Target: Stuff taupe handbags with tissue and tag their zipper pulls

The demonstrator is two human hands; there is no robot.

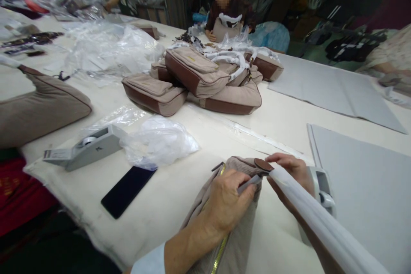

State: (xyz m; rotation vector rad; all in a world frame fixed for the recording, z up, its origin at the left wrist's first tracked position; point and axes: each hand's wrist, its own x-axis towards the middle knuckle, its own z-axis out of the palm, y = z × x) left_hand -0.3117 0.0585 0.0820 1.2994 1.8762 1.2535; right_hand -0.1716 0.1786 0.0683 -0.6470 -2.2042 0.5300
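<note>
A beige corduroy bag [247, 222] with a gold zipper [220, 250] lies in front of me. My left hand [224, 201] rests on its top, closed, with a small greyish translucent strip [249, 184] pinched between thumb and fingers. My right hand [293, 171] is closed around the strap [308, 205], which is wrapped in white material. Its fingertips touch the brown tab [263, 165] joining strap and bag; part of this hand is hidden behind the strap.
Grey tape dispensers stand at left [96, 147] and beside my right hand [323, 188]. A black phone [128, 190] and crumpled plastic [160, 141] lie left. Bags [199, 72] are piled ahead; grey sheets [359, 192] lie right. A person [224, 13] sits across the table.
</note>
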